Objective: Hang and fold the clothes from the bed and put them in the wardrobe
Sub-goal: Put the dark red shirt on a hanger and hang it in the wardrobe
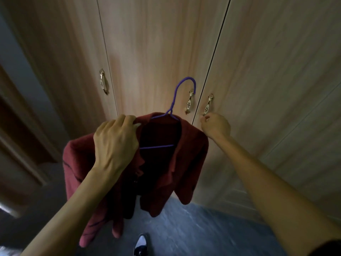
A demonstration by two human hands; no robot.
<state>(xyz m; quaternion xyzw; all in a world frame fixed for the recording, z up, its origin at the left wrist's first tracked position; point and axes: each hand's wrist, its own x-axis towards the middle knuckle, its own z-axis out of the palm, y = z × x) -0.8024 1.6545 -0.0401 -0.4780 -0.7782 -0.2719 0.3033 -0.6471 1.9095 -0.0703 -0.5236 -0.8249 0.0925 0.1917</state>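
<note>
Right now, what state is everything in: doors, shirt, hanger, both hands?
Wardrobe doors: all closed.
Red shirt: hung, clear of the floor.
Purple hanger: carries the shirt, hook on no rail.
Left hand: grips the shirt's shoulder.
Right hand: fingers curled at a door handle; contact unclear.
</note>
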